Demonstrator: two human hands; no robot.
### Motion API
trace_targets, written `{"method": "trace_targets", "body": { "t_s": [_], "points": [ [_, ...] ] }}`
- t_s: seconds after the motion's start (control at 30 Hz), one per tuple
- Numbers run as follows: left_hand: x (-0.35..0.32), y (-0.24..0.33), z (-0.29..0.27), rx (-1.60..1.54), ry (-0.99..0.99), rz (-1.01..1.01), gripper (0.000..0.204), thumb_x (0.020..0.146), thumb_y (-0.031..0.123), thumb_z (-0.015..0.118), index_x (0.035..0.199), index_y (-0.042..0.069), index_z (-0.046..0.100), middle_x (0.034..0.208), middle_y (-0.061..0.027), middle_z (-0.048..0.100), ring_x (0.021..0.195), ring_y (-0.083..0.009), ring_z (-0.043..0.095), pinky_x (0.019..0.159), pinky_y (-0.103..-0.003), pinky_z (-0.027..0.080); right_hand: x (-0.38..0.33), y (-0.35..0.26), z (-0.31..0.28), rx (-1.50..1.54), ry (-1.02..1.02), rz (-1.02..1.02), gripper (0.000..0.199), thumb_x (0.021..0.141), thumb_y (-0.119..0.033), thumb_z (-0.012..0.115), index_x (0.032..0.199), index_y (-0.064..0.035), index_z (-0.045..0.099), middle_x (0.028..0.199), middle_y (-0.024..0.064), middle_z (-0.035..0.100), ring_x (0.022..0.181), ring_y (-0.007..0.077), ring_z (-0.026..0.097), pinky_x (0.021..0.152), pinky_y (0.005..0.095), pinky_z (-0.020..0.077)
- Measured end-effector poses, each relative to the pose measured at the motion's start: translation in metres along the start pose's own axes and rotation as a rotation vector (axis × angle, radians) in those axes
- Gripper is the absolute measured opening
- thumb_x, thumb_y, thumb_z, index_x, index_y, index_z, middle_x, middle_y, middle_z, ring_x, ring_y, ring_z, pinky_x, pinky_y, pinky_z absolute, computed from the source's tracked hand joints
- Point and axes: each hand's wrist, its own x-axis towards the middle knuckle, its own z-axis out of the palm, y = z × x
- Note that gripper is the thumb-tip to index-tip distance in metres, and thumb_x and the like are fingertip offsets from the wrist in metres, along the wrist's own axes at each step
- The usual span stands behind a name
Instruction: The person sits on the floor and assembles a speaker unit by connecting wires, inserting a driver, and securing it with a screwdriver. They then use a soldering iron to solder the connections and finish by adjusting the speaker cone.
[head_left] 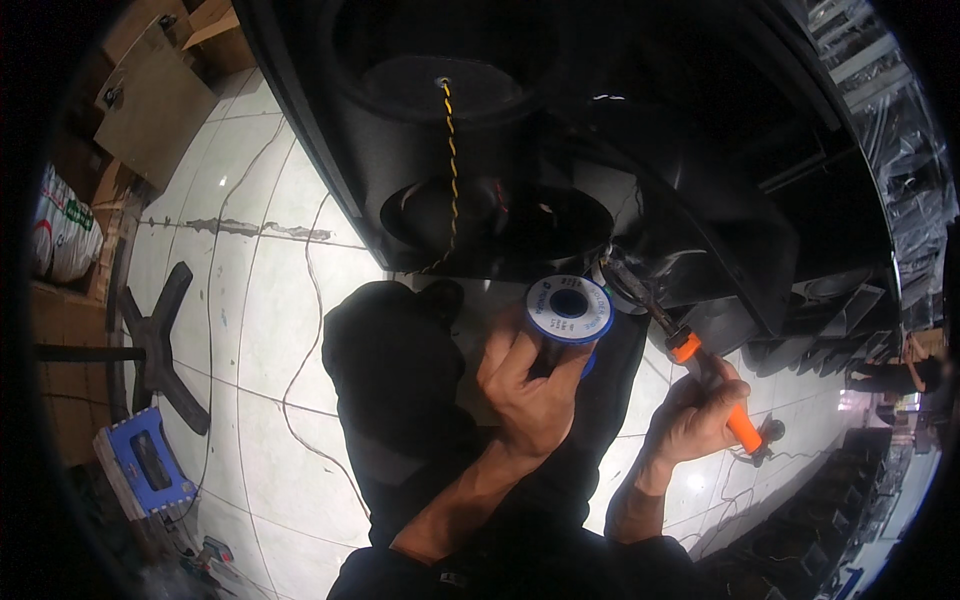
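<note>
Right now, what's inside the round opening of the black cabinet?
A yellow-and-black twisted wire runs down into the opening of the black cabinet; red and white wires show faintly. The rest is too dark to see.

Head camera looks steeply down, close over the hands.

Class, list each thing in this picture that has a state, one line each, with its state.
left hand: closed around the solder spool
solder spool: held up, flat face toward camera
right hand: gripping the soldering iron
soldering iron: held, tip at the black housing
black housing: open, wires showing
</note>
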Motion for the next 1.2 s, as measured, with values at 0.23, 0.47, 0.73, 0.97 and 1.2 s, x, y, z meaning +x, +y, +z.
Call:
{"method": "trace_targets", "body": {
  "t_s": [0.23,0.47,0.73,0.97,1.2],
  "points": [
    [-0.0004,0.0020,0.0013,0.009,0.009,-0.055,0.027,0.078,0.009,0.081,0.100,-0.003,0.072,0.102,-0.0125,0.066,0.092,-0.0223,0.064,0.081,-0.034,0.050,0.0008,0.0005,0.0016,-0.062,0.014,-0.044,0.048,0.101,-0.038,0.055,0.093,0.0078,0.067,0.072,0.0097,0.063,0.055,0.0071,0.053,0.048,0.0167,0.0367],
    [-0.0019,-0.0001,0.0001,0.003,0.018,-0.029,0.030,0.080,0.010,0.080,0.104,-0.004,0.070,0.099,-0.0162,0.068,0.091,-0.0278,0.067,0.075,-0.036,0.053,0.0004,0.0026,-0.0004,-0.096,0.019,-0.045,0.048,0.101,-0.037,0.054,0.091,0.0079,0.068,0.071,0.0094,0.063,0.055,0.0073,0.054,0.048,0.0164,0.0363],
    [-0.0014,0.0001,-0.0008,0.015,0.006,-0.011,0.030,0.080,0.011,0.081,0.103,-0.004,0.070,0.099,-0.0154,0.067,0.090,-0.0273,0.067,0.075,-0.035,0.053,0.0019,-0.0025,0.0037,-0.058,0.017,-0.044,0.049,0.101,-0.039,0.056,0.091,0.0074,0.067,0.066,0.0071,0.061,0.049,0.0052,0.050,0.044,0.0151,0.0330],
    [-0.0024,-0.0007,0.0011,0.025,0.019,0.002,0.030,0.079,0.010,0.081,0.103,-0.004,0.070,0.100,-0.0161,0.067,0.091,-0.0278,0.067,0.076,-0.036,0.053,0.0012,-0.0011,0.0039,-0.048,0.040,-0.030,0.049,0.100,-0.040,0.056,0.092,0.0068,0.067,0.066,0.0069,0.061,0.049,0.0049,0.049,0.044,0.0150,0.0326],
    [-0.0040,-0.0014,0.0008,0.026,0.015,-0.012,0.030,0.078,0.009,0.082,0.101,-0.004,0.070,0.099,-0.0162,0.067,0.092,-0.0278,0.067,0.076,-0.036,0.054,0.0006,-0.0010,0.0034,-0.046,0.029,-0.019,0.050,0.101,-0.040,0.055,0.092,0.0071,0.067,0.067,0.0072,0.060,0.049,0.0045,0.048,0.043,0.0154,0.0313]
  ]
}}
